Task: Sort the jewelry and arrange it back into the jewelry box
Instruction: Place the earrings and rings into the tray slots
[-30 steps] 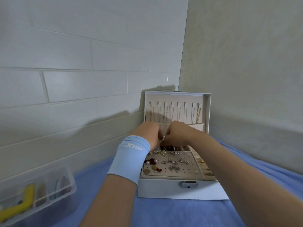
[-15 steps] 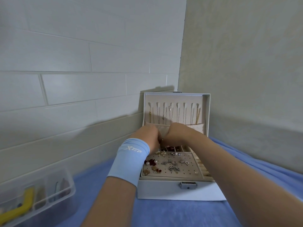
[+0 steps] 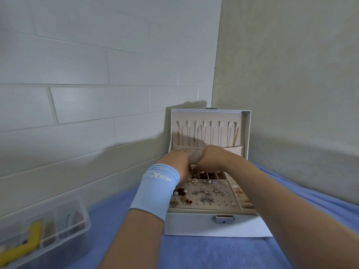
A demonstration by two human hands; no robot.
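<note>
Jewelry box [image 3: 194,226] on blue cloth [image 3: 194,253] by white brick wall [image 3: 77,98]; left hand [image 3: 177,161], right hand [image 3: 212,158] curled, hold untellable.

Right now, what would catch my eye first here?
The open white jewelry box stands in the corner, chains hanging inside its raised lid, earrings on its perforated pad. The left hand and right hand huddle together over its back compartments, a pale blue wristband on the left wrist.

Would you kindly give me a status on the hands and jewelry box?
Left hand, right hand: curled over rear compartments, grip contents hidden. Jewelry box open, earrings on pegboard. Nothing seen blocking.
</note>
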